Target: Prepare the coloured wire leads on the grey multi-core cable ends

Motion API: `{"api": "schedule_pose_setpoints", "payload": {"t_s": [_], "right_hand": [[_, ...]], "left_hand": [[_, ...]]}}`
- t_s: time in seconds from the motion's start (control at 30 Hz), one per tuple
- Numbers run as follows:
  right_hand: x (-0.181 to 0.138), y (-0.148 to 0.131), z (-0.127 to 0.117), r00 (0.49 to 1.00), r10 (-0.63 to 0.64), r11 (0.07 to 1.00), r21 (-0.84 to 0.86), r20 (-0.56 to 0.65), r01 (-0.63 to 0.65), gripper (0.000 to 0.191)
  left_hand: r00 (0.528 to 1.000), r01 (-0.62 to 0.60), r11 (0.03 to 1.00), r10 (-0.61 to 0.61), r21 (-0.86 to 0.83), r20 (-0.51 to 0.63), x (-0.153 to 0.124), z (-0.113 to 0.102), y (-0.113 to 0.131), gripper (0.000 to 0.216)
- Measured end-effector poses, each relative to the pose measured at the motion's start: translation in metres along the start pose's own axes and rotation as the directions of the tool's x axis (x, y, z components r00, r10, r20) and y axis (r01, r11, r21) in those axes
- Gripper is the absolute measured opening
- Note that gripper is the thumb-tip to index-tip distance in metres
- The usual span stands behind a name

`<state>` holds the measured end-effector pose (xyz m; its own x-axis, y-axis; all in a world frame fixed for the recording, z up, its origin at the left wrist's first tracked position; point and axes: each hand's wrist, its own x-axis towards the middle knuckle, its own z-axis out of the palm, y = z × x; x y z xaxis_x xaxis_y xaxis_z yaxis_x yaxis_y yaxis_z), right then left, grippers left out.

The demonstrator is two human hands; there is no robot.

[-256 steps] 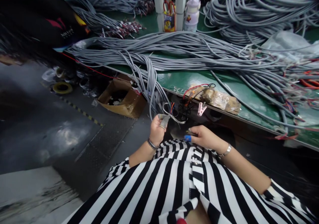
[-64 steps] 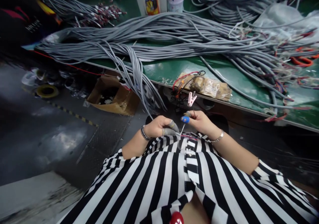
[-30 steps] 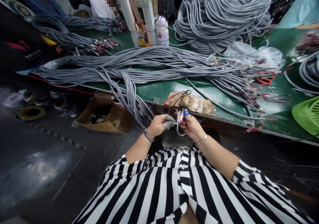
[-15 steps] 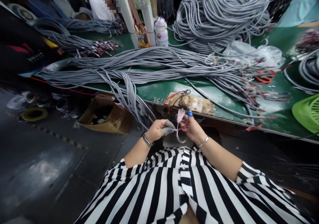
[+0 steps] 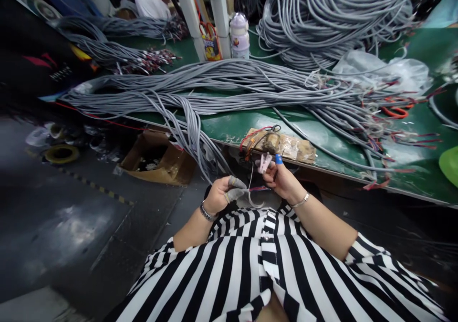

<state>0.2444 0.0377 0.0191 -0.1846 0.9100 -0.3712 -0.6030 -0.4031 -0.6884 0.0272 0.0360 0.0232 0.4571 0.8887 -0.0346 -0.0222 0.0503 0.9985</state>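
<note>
My left hand (image 5: 222, 194), with grey covers on thumb and finger, is closed in a pinch on the end of a grey cable (image 5: 244, 191). Thin red and blue wires (image 5: 258, 188) fan out of that end to the right, and a white strand (image 5: 255, 203) curls below it. My right hand (image 5: 282, 181) has a blue cover on its thumb. Its fingers are closed around a pale pink clip (image 5: 265, 163), just above and right of the wires. A small gap lies between this hand and the wire ends.
Long grey cables (image 5: 229, 103) lie across the green table (image 5: 246, 121). A taped wooden board (image 5: 295, 148) sits at its front edge. Behind are a bottle (image 5: 240, 36), scissors (image 5: 211, 40) and a big cable coil (image 5: 332, 21). A cardboard box (image 5: 157, 160) stands on the floor.
My right hand has moved away from the wires, and the pink clip now shows more fully, tilted right. My left hand still pinches the cable. The view has shifted slightly.
</note>
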Motion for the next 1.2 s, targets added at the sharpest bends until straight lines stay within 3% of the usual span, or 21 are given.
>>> {"api": "schedule_pose_setpoints", "payload": {"t_s": [0.2, 0.4, 0.6, 0.87, 1.2], "right_hand": [[0.004, -0.003, 0.006, 0.996, -0.09, 0.984, -0.157, 0.004, 0.089, 0.046], [0.005, 0.003, 0.006, 0.972, -0.216, 0.968, -0.153, -0.09, 0.201, 0.058], [0.013, 0.003, 0.011, 0.994, -0.086, 0.996, 0.019, -0.074, 0.088, 0.055], [0.021, 0.009, 0.01, 0.979, -0.118, 0.99, 0.055, -0.164, 0.129, 0.054], [0.011, 0.015, -0.006, 0.997, -0.074, 0.986, 0.151, -0.011, 0.075, 0.055]], "left_hand": [[1.0, 0.009, 1.0, -0.009, 0.009, 0.029, 0.026, 0.002, 0.008, 0.038], [0.998, 0.008, 1.0, -0.006, -0.021, 0.058, 0.044, 0.006, 0.008, 0.041], [0.993, 0.04, 0.998, -0.035, -0.038, 0.11, 0.051, 0.01, -0.004, 0.04], [0.985, 0.102, 0.995, -0.099, -0.015, 0.142, 0.049, 0.014, -0.013, 0.042], [0.973, 0.146, 0.987, -0.13, -0.072, 0.192, 0.02, 0.011, -0.011, 0.043]]}}
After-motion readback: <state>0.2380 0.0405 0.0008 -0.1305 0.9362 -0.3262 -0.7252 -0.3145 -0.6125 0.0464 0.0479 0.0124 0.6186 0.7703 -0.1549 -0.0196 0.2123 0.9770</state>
